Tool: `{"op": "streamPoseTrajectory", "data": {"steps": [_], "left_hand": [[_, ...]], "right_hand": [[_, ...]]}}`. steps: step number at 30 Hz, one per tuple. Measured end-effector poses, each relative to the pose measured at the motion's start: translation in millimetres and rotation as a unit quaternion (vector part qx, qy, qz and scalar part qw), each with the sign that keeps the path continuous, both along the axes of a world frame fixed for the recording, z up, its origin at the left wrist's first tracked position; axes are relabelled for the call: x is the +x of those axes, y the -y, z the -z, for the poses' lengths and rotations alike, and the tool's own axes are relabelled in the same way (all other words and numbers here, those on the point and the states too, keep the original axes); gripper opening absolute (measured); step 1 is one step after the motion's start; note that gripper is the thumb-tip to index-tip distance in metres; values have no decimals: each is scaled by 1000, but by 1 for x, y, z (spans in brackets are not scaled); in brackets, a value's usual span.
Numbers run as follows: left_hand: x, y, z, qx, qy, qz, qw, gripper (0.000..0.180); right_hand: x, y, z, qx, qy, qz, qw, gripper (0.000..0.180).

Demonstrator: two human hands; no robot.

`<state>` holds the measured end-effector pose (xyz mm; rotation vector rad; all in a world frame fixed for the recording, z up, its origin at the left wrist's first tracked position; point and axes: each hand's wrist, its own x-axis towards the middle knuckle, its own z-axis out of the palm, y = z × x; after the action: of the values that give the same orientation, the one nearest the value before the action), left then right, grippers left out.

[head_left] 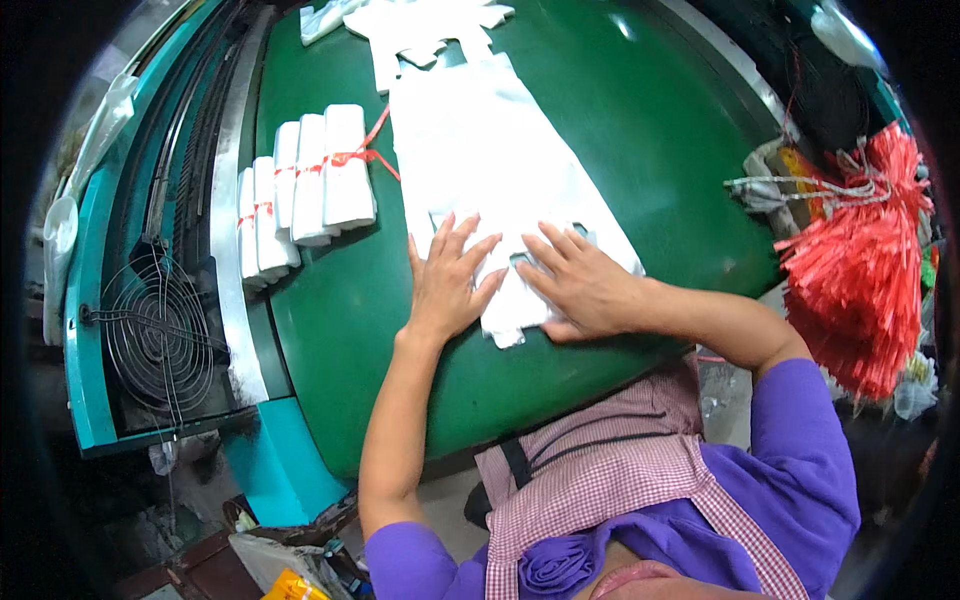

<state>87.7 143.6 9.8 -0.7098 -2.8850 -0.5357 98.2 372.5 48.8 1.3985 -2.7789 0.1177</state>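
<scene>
One head-worn fisheye looks steeply down from close above the near edge of the green table (670, 190), facing forward across it.

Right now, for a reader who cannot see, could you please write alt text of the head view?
A person's left fingers and right fingers rest spread on flat white plastic, apparently bags, on a green work surface. White bundles with red ties lie at left; a bunch of red strips is at right.
</scene>
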Motion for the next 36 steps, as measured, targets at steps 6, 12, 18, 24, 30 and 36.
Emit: {"op": "streamPoseTrajectory", "data": {"steps": [6,12,18,24,30,36], "left_hand": [[-32,6,12,-19,-34,-53,998,43],[-39,6,18,-24,-23,-49,998,42],[-34,7,17,-64,-181,-13,981,44],[-28,-41,-15,-81,-59,73,992,43],[-34,-48,6,13,-104,88,991,37],[-31,-45,6,27,-68,80,994,35]], "right_hand": [[-9,10,17,-67,-63,7,996,27],[80,-65,4,-112,22,-30,993,11],[151,-188,39,-51,273,176,944,21],[122,-306,155,40,229,511,828,31],[67,-327,233,-381,-6,422,823,28],[54,-323,266,-219,90,496,835,27]]}}
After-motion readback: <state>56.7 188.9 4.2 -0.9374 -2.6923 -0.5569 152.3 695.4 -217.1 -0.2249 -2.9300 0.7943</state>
